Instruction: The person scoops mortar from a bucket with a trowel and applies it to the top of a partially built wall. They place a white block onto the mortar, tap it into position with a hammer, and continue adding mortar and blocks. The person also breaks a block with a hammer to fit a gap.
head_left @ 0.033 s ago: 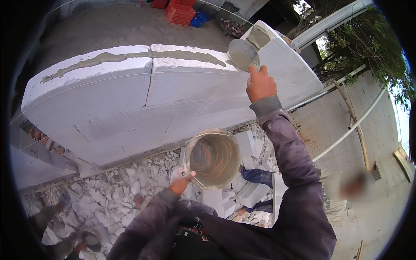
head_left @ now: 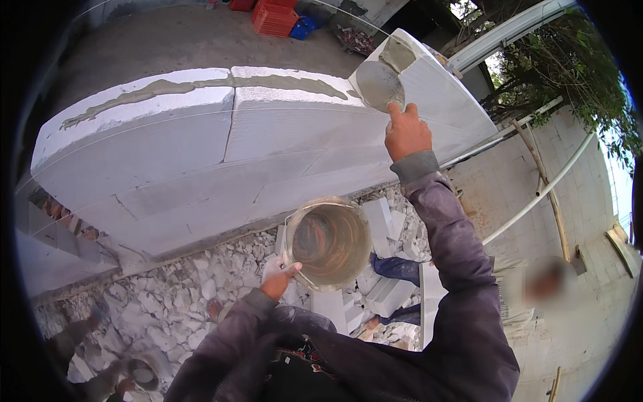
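Observation:
My right hand (head_left: 408, 132) is closed round the handle of a trowel (head_left: 379, 84), whose broad, rounded grey blade lies against the end of a white block (head_left: 435, 90) standing higher than the wall top. Grey mortar (head_left: 396, 53) coats part of that block's end face. Lower down, my left hand (head_left: 278, 278) grips a bucket (head_left: 355, 241) at its rim and wire handle. The bucket tilts toward me, with some grey residue on its inner walls and bottom. Along the top of the white block wall (head_left: 161, 144) runs an uneven strip of mortar (head_left: 288, 84).
A thin string crosses above the wall. White rubble (head_left: 181, 295) and cut blocks (head_left: 388, 295) cover the ground below. Another person (head_left: 536, 288) is at the right; another person's arm and a small bucket (head_left: 143, 374) show at lower left. Red crates (head_left: 273, 20) stand beyond the wall.
My right hand and the trowel have shifted slightly right, the blade now turned a little against the block's end. The left hand and bucket stay nearly where they were.

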Motion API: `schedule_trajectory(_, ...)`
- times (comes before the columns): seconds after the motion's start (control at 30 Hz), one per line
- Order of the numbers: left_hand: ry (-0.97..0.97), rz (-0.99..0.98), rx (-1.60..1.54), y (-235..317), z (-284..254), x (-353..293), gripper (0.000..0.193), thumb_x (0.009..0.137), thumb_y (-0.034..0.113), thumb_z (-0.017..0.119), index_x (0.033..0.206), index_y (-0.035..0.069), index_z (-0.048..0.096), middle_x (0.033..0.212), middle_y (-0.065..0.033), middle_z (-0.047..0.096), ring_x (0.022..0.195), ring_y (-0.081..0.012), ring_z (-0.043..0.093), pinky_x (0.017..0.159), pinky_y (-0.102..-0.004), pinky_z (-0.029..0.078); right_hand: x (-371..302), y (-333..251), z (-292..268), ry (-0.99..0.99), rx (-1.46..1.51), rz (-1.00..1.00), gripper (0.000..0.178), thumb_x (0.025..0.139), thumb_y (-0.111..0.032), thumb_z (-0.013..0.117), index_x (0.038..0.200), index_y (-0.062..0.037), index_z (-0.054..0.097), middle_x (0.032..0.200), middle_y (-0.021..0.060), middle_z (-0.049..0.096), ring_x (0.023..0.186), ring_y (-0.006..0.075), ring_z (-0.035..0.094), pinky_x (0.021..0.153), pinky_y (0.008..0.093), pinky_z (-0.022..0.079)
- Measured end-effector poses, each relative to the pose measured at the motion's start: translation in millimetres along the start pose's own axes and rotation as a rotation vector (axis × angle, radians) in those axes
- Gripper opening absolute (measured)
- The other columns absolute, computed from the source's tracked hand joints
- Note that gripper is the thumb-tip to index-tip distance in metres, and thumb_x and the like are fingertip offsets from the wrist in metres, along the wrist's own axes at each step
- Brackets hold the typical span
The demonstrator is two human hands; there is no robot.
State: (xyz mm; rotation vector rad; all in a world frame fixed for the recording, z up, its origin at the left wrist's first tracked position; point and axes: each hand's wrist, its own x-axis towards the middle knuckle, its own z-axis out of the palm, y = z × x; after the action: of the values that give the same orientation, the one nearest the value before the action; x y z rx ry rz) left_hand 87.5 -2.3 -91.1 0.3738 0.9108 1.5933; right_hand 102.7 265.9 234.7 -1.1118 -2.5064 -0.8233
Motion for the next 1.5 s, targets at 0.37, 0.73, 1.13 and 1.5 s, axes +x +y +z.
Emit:
schedule_trajectory(0.37, -0.070, 0.046, -0.017, 15.1, -45.5, -4.1, 0.032, 0.091, 0.006, 0.070, 0.122, -0.003, 0.065, 0.111, -0.0066, 0.071, 0.094, -0.0132, 0.066, 0.084, -0.0299, 0.055, -35.6, -6.3, -80.0, -0.096, -0.191, -0.072, 0.029, 0.090, -0.010, 0.057, 0.119, -0.0105, 0.062, 0.105, 0.0180, 0.058, 0.084, 0.0385, 0.069, 0.069, 0.0494, 0.057)
schedule_trajectory(0.73, -0.056, 0.015, 0.000, 21.3, -64.1, -34.4, 0.033, 0.091, 0.004, 0.069, 0.124, -0.002, 0.065, 0.107, -0.0057, 0.071, 0.094, -0.0123, 0.064, 0.086, -0.0290, 0.051, 70.0, -18.2, -94.5, 0.059, -0.255, 0.029, 0.029, 0.090, -0.009, 0.051, 0.116, -0.0098, 0.063, 0.111, 0.0235, 0.060, 0.090, 0.0442, 0.069, 0.077, 0.0537, 0.056)
schedule_trajectory(1.13, -0.054, 0.071, 0.062, 31.8, -66.6, -39.4, 0.029, 0.091, 0.005, 0.069, 0.119, -0.003, 0.067, 0.106, -0.0060, 0.071, 0.094, -0.0120, 0.063, 0.085, -0.0288, 0.051, 68.6, -42.9, -56.2, -0.036, -0.158, -0.035, 0.026, 0.090, -0.011, 0.057, 0.115, -0.0075, 0.061, 0.108, 0.0255, 0.061, 0.091, 0.0461, 0.068, 0.077, 0.0543, 0.056)
schedule_trajectory(1.5, 0.057, 0.103, 0.011, 5.8, -81.8, -50.1, 0.032, 0.088, 0.007, 0.070, 0.118, -0.005, 0.067, 0.105, -0.0077, 0.072, 0.093, -0.0133, 0.064, 0.084, -0.0297, 0.051, 99.3, -80.3, -44.1, 0.008, -0.289, -0.114, 0.014, 0.090, -0.009, 0.060, 0.100, -0.0048, 0.068, 0.106, 0.0216, 0.067, 0.094, 0.0382, 0.071, 0.079, 0.0476, 0.059)
